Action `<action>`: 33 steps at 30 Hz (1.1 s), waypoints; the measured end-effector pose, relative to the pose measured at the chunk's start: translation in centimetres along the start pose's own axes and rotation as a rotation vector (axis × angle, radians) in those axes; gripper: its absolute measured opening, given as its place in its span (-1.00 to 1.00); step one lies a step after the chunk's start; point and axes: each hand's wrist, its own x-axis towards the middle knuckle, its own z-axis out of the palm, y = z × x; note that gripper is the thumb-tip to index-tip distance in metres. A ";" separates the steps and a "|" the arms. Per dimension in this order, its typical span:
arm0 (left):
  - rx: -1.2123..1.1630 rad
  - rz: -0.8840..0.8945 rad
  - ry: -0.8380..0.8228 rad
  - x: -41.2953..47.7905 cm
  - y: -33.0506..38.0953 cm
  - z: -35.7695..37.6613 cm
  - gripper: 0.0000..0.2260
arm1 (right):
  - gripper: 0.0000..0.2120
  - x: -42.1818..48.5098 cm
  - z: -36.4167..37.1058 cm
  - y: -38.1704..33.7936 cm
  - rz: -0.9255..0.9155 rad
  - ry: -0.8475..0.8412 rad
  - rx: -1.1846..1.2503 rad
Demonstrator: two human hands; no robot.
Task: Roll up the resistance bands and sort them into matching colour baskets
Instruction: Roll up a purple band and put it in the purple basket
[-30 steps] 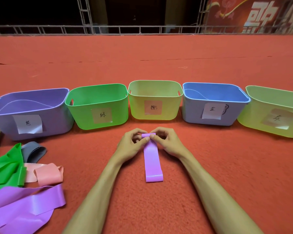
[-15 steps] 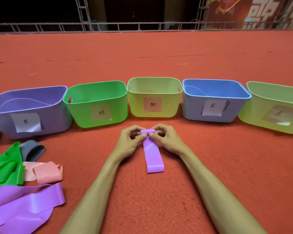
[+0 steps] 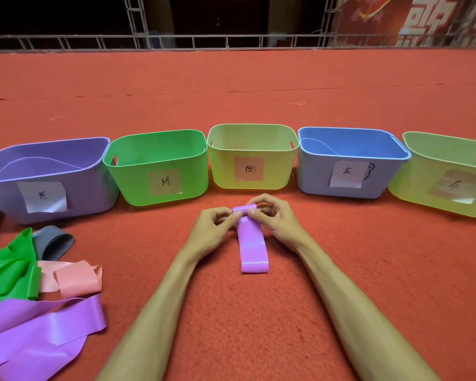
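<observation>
**Both hands pinch the rolled end of the purple band**

The band point(image 3: 252, 248) lies on the red carpet point(image 3: 259, 92). Its long axis runs straight away from the person, toward the yellow basket point(image 3: 223, 171). The near end lies flat. The far end is curled into a small roll set crosswise. The left hand point(image 3: 213, 229) pinches the roll's left end between thumb and curled fingers, and the right hand point(image 3: 275, 221) pinches the right end likewise.

Beyond the hands stands a row of labelled baskets. The purple basket point(image 3: 94, 188) is far left, with the green basket point(image 3: 132, 182) between it and the yellow one. The blue basket point(image 3: 313, 177) and lime basket point(image 3: 412, 188) stand to the right.

Well left of the band lies a loose heap: a green strip point(image 3: 8, 270), grey loop point(image 3: 52, 243), pink strip point(image 3: 74, 276) and purple strips point(image 3: 39, 331).
</observation>
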 end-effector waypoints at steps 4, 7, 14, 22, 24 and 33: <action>-0.027 0.035 0.002 0.0 0.0 0.0 -0.83 | -0.85 0.0 0.0 0.3 -0.003 -0.024 0.004; -0.055 0.049 0.007 -0.1 0.1 -0.1 -0.86 | -0.84 0.0 0.1 0.3 0.009 -0.029 -0.007; -0.035 0.091 -0.005 -0.2 0.2 -0.4 -0.88 | -0.90 0.3 1.0 0.1 0.083 0.039 0.022; -0.049 0.000 -0.004 -0.3 0.6 0.0 -0.87 | -0.87 0.1 0.0 0.1 0.013 -0.025 0.025; -0.036 0.027 0.003 -0.4 0.7 0.1 -0.88 | -0.85 0.0 -0.2 0.0 -0.005 -0.047 0.004; -0.024 0.086 0.045 -0.5 0.8 -0.3 -0.83 | -0.82 0.3 0.8 0.1 0.056 0.026 -0.024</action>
